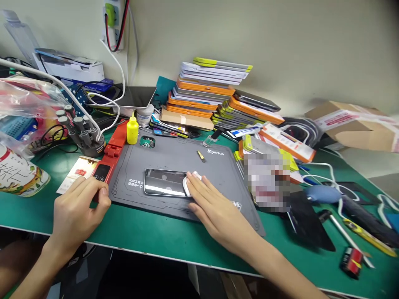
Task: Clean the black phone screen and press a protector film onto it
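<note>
A smartphone (165, 182) with a dark glossy face lies flat on the grey work mat (177, 151). At its right end, my right hand (208, 199) presses down a white wipe (186, 187), fingers nearly straight and together over it; part of the wipe is hidden beneath them. My left hand (79, 205) is closed in a loose fist at the table's left front, beside a red device with a small dark display (102, 171). Nothing shows in that fist. Farther up the mat are a small yellow-and-black piece (201, 156) and a small glass bottle with a black cap (213, 138).
A yellow dropper bottle (132, 130) and a screwdriver holder (90, 143) stand left of the mat. Flat boxes (202, 89) are stacked behind it. To the right lie a blue air blower (323, 194), a yellow cutter (369, 236) and a dark panel (308, 222).
</note>
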`<state>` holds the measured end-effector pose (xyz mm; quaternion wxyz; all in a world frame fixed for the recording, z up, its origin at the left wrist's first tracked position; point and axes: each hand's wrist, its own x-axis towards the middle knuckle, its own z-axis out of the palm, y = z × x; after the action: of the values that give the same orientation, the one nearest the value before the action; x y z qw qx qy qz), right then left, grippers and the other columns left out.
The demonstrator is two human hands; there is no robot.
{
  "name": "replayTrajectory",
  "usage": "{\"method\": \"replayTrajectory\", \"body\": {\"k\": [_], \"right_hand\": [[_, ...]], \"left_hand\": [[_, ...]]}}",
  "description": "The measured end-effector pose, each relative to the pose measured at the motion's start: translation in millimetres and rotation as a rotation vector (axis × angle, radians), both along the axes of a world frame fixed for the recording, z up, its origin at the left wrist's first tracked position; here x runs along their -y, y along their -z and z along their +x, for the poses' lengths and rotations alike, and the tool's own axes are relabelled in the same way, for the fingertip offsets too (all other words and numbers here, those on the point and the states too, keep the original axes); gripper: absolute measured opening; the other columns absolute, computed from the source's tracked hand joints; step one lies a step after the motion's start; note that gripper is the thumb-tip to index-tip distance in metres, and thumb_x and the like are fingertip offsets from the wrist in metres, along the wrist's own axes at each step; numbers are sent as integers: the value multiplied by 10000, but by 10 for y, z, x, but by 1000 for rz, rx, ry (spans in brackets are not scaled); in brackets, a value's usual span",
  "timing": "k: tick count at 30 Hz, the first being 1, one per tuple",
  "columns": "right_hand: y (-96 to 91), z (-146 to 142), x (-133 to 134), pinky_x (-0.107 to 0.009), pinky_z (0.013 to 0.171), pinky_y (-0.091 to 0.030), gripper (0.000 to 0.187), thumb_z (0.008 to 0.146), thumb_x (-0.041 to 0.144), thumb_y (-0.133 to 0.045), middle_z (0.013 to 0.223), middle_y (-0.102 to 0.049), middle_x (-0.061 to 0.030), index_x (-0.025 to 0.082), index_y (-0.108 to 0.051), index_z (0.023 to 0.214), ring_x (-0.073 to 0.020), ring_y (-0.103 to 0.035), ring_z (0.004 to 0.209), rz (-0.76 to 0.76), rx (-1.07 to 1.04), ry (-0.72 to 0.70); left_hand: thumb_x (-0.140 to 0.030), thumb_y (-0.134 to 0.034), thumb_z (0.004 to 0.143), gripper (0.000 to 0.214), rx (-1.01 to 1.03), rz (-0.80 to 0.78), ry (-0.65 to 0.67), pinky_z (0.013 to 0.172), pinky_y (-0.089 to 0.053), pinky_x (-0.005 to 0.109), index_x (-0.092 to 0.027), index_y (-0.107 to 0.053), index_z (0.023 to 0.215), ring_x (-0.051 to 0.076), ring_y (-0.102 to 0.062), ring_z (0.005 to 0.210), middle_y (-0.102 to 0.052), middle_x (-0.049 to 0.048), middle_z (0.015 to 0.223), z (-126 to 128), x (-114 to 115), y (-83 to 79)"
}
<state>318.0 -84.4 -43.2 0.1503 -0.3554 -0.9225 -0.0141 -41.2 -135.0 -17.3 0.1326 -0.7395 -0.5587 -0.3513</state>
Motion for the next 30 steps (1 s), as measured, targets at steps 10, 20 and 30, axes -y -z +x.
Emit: {"method": "replayTrajectory", "body": {"k": [10,20,30], "right_hand": [[-26,-13,-161,-577,1309,-448,758,1127,187,-463,1740,-417,-132,236,-84,1781,-297,-416,1615,33,-64,-44],[-193,168,-200,-401,1110,-643,341,1023,15,-595,1318,-811,-100,148,-722,1310,-251,-762,1284,352,-133,-102],[-279,374,-503,-281,511,-378,276,1053,173,-554,647,-617,43,232,-592,786,-111,-538,508,372,-288,194]], "left_hand": [[-105,-539,998,206,-6,18,35,703,-458,325,-229,-574,837,163,-600,688,-649,-39,728,-9,13,-14],[-125,-541,1027,194,-19,-5,37,752,-462,322,-225,-591,869,159,-633,726,-651,-37,758,-35,-7,-24],[-156,-537,1044,184,-55,-18,25,755,-483,326,-241,-601,893,165,-665,751,-697,-31,799,-41,9,-41]]}}
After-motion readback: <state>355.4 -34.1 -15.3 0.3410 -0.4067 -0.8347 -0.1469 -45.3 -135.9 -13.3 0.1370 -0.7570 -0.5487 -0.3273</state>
